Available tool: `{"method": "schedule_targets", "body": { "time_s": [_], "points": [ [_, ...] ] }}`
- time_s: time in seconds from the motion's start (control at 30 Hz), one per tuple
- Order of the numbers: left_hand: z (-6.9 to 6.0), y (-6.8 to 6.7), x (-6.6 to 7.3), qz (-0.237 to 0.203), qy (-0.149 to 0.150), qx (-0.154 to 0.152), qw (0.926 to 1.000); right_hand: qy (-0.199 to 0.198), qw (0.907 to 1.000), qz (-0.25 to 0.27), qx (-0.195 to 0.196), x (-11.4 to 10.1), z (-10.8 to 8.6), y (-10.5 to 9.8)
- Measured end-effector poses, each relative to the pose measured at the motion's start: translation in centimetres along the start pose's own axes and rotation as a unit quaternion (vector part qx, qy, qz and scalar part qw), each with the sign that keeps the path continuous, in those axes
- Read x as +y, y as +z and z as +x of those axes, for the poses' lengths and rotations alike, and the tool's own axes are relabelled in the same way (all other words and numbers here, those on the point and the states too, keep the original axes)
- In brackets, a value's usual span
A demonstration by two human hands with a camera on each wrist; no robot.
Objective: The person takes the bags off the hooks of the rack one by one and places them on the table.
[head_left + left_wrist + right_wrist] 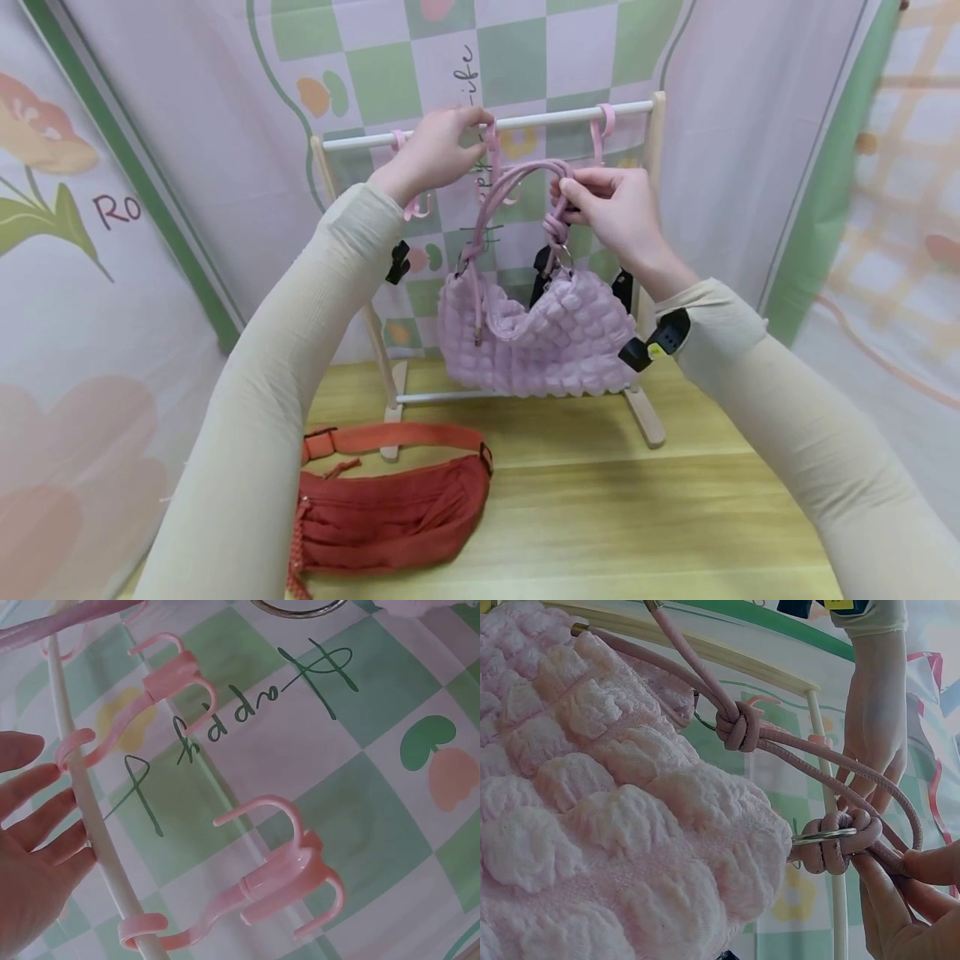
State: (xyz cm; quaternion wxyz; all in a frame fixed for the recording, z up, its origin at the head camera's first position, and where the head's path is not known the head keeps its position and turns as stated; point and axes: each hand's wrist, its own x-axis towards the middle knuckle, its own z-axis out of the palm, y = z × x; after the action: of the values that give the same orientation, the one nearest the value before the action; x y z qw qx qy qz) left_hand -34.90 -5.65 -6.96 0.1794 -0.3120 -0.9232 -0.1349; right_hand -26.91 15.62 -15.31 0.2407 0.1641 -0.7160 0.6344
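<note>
A fluffy pink bag point(536, 342) hangs from its knotted cord handle point(525, 171), which my right hand point(618, 217) pinches near the right knot. In the right wrist view the thumb and fingers of my right hand point(911, 900) close on the cord beside the knot point(832, 840). My left hand point(442, 148) is up at the white rail point(555, 118), by the middle pink hook point(492, 150). The left wrist view shows the fingers of my left hand point(37, 840) spread along the rail point(97, 832), fingertips by the hook's loop point(75, 746).
Other pink hooks point(603, 133) hang toward both ends of the rail. The rack has wooden legs point(647, 417) on a wood-grain table point(600, 517). A red waist bag point(397, 512) lies at the front left. Printed curtains stand behind and at both sides.
</note>
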Motion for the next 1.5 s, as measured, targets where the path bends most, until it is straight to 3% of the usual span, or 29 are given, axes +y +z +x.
{"method": "schedule_targets", "body": {
  "time_s": [0.53,0.77,1.07,1.33,1.5],
  "points": [
    [-1.3,1.3,-0.7,0.006,0.010,0.071,0.9974,0.006,0.9992,0.040,-0.008,0.1,-1.0,-0.5],
    [-2.8,2.1,-0.9,-0.025,0.021,0.104,0.9941,0.012,0.9996,0.019,-0.014,0.0,-1.8,-0.6],
    [-4.9,3.4,-1.4,-0.074,0.041,0.120,0.9891,0.019,0.9981,0.056,-0.020,0.0,-2.4,-0.5],
    [-6.3,4.0,-1.9,-0.105,0.052,0.134,0.9840,0.018,0.9979,0.058,-0.022,0.4,-2.7,-0.4],
    [-7.0,4.6,-2.2,-0.140,0.042,0.134,0.9801,0.018,0.9977,0.062,-0.021,0.8,-2.8,-0.3]
  ]
}}
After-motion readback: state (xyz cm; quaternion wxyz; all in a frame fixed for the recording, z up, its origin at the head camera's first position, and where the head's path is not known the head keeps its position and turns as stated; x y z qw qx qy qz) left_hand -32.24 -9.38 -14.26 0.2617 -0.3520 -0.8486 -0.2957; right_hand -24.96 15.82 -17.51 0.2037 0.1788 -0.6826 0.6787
